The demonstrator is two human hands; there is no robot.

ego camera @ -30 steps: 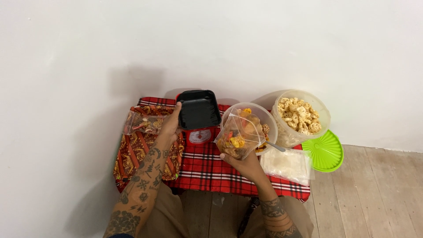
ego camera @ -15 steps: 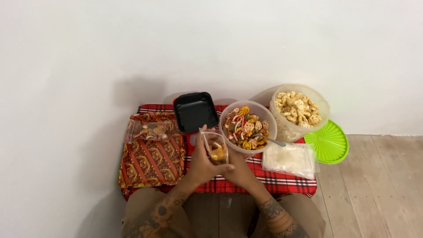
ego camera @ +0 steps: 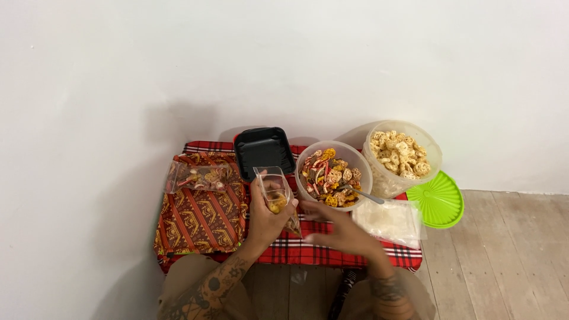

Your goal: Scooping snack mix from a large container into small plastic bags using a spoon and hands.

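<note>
**Small clear plastic bag of mixed snacks held over the checked cloth**

Small clear plastic bag (ego camera: 275, 195), partly filled with yellow and orange snack pieces, is held upright in front of the person, just beside the bowl of mixed snacks.

A red checked cloth (ego camera: 332, 252) is spread on a low surface set against a white wall (ego camera: 178, 59), and a wooden plank floor (ego camera: 510, 261) is seen to the right. A red and gold patterned cloth (ego camera: 198, 216) is laid on the left part, and a second filled clear bag (ego camera: 198, 176) rests on it.

The left hand (ego camera: 267, 222) is closed around the lower part of the small bag, with the fingers wrapped on its side. The right hand (ego camera: 338, 228) is blurred and spread flat above the cloth, near the bag's bottom corner; whether it touches the bag cannot be told.

Behind the bag a black square plastic tray (ego camera: 264, 152) is placed. A round translucent bowl (ego camera: 303, 178) of coloured snacks with a metal spoon (ego camera: 367, 194) stands to the right, then a tall clear tub (ego camera: 379, 178) of pale ring crackers. A flat stack of empty clear bags (ego camera: 388, 220) lies near the right edge, and a green round lid (ego camera: 440, 200) lies on the floor beyond it. Free cloth is left only along the near edge.
</note>
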